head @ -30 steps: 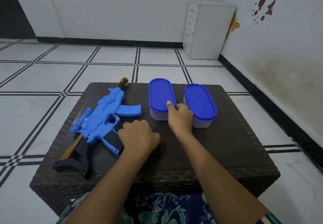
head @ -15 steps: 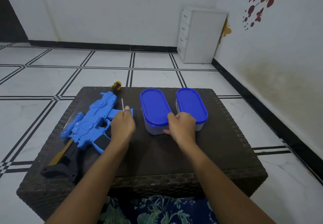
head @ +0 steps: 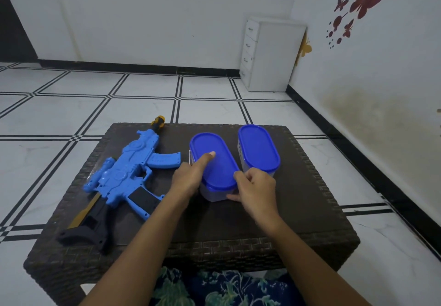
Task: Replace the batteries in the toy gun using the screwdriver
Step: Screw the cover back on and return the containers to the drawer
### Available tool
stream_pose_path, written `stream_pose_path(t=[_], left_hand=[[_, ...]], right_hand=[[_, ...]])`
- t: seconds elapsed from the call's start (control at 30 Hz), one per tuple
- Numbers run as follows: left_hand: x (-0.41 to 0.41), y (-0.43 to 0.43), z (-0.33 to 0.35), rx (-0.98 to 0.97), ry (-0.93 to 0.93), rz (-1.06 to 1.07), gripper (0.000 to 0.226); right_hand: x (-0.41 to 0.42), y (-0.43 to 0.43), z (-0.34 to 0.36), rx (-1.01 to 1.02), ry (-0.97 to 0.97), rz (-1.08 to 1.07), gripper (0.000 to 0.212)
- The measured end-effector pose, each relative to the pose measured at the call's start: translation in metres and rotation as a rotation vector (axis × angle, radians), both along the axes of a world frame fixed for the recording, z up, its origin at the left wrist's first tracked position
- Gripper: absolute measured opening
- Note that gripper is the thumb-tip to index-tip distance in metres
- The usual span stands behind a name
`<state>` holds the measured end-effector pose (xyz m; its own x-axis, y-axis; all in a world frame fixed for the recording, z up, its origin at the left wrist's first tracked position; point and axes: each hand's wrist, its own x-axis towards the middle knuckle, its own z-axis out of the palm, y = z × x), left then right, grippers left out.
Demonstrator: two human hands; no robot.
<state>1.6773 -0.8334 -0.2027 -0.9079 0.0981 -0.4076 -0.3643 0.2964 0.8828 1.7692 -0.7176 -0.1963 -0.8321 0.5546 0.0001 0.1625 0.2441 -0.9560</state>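
From your head camera you see a dark woven table [head: 310, 210] in front of you; the blue toy gun [head: 128, 174] lies flat on the left part of the table, with its yellow tip pointing away from you and its black end near you; no hand touches the toy gun; two tubs with blue lids stand side by side on the table, to the right of the toy gun; your left hand [head: 188, 181] is on the near tub [head: 214, 169], with the thumb laid flat on top of the lid and the other fingers down its left side, so the fingers are spread around the tub; your right hand [head: 255, 191] is at the near right corner of the same tub, with the fingers curled in and the tips pinching the lid's edge and the wall below it; the far tub [head: 259, 150] stands just beside the near one, and no hand touches it; you cannot see a screwdriver here; a white drawer box [head: 269, 55] stands on the floor by the far wall.
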Motion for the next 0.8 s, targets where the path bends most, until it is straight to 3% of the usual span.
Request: stream_pose_path(t=[0.23, 0.37, 0.53, 0.67, 0.8], left_hand=[[-0.004, 0.0, -0.005, 0.06, 0.072, 0.058, 0.056], [-0.003, -0.001, -0.006, 0.068, 0.104, 0.052, 0.064], [-0.007, -0.004, -0.01, 0.016, 0.11, 0.05, 0.058], [-0.008, -0.007, -0.012, 0.076, 0.08, 0.045, 0.059], [-0.009, -0.008, -0.013, 0.141, 0.059, 0.039, 0.067]], right_hand=[[0.002, 0.0, 0.0, 0.041, 0.001, 0.025, 0.029], [0.004, 0.003, 0.001, 0.064, -0.024, 0.044, 0.03], [0.007, 0.007, -0.002, 0.21, -0.073, 0.054, 0.035], [0.01, 0.015, 0.004, 0.325, -0.006, -0.079, 0.04], [0.006, 0.032, 0.009, 0.322, 0.137, -0.282, 0.022]])
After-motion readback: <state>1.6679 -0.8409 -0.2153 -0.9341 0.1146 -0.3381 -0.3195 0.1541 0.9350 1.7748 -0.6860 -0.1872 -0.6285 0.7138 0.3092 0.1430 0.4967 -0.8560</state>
